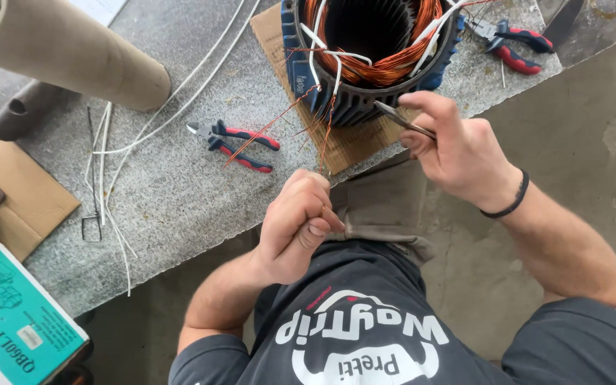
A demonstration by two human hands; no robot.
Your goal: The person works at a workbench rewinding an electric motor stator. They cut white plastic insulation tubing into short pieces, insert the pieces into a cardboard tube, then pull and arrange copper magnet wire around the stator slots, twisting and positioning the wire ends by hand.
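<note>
A blue finned motor stator (365, 93) with copper windings (393, 68) stands on cardboard at the bench's far edge. Thin copper wires (326, 135) hang down from it. My left hand (297, 221) is closed, pinching the lower ends of those wires just below the bench edge. My right hand (458, 146) holds a slim metal blade tool (401, 120), its tip pointing at the stator's fins. White sleeved leads (336, 55) cross the stator's opening.
Red-handled cutting pliers (233, 146) lie on the grey stone bench (180, 192); another red-handled pair (515, 46) lies right of the stator. A cardboard tube (73, 53), white wires (108, 164), a wire hook and a teal box (8, 321) sit at left.
</note>
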